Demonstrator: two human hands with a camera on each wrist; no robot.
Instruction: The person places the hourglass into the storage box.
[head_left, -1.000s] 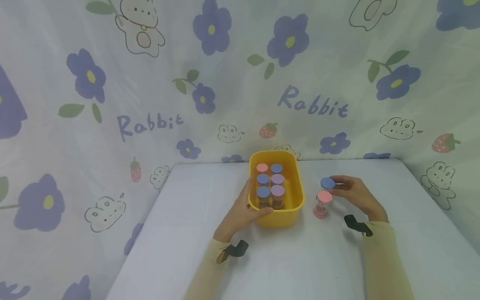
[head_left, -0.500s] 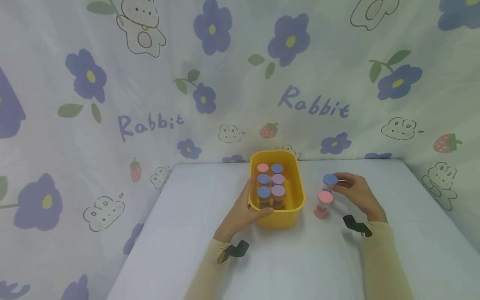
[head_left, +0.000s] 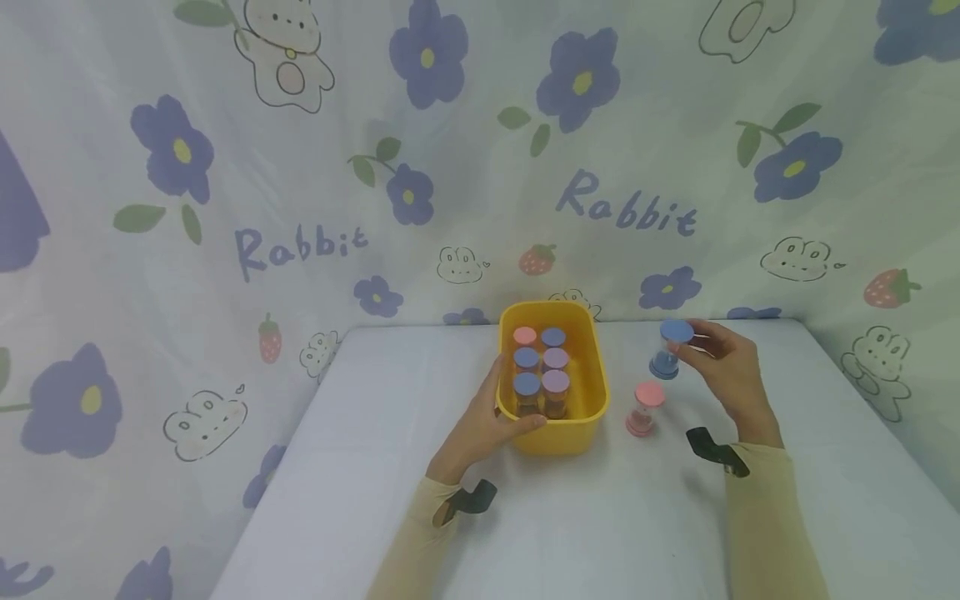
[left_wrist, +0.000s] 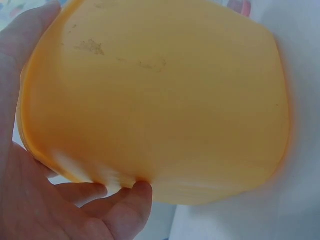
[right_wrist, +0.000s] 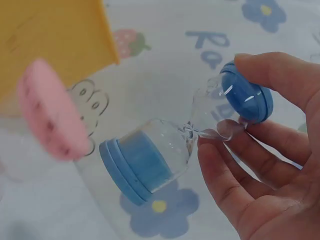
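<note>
My right hand (head_left: 729, 367) pinches a blue hourglass (head_left: 664, 360) by its upper cap, thumb on one side and fingers on the other. The hourglass is slightly tilted, and in the right wrist view its blue sand (right_wrist: 150, 159) lies in the lower bulb. Nearer to me a pink hourglass (head_left: 643, 408) stands upright on the table. My left hand (head_left: 486, 427) grips the near left corner of a yellow bin (head_left: 558, 439), thumb over the rim and fingers against the outer wall. Inside the bin stand several hourglasses with pink, blue and purple caps (head_left: 555, 382).
The white table (head_left: 600, 517) ends against a curtain (head_left: 480, 167) printed with flowers and rabbits. The bin's back nearly reaches that curtain. White tabletop lies right of the bin, around the pink hourglass.
My right hand has lifted the blue hourglass from behind the pink one, moving it up, away and a little right. The left hand and bin stay where they were.
</note>
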